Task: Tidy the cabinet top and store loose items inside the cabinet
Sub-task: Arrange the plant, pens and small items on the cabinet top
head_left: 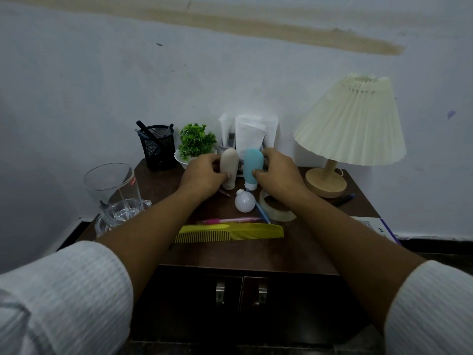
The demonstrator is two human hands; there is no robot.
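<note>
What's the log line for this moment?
left hand: holds beige bottle | right hand: holds blue bottle | cabinet doors: closed

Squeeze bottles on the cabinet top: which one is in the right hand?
The blue bottle, cap down, gripped by the right hand. The beige bottle just left of it is held by the left hand instead.

your left hand (202, 172) grips a beige bottle (228, 168), your right hand (277, 170) a blue bottle (253, 166), both cap-down over the cabinet top (302, 247). bulb (245, 200), tape roll (277, 210), yellow comb (230, 233) lie just before them.
</note>
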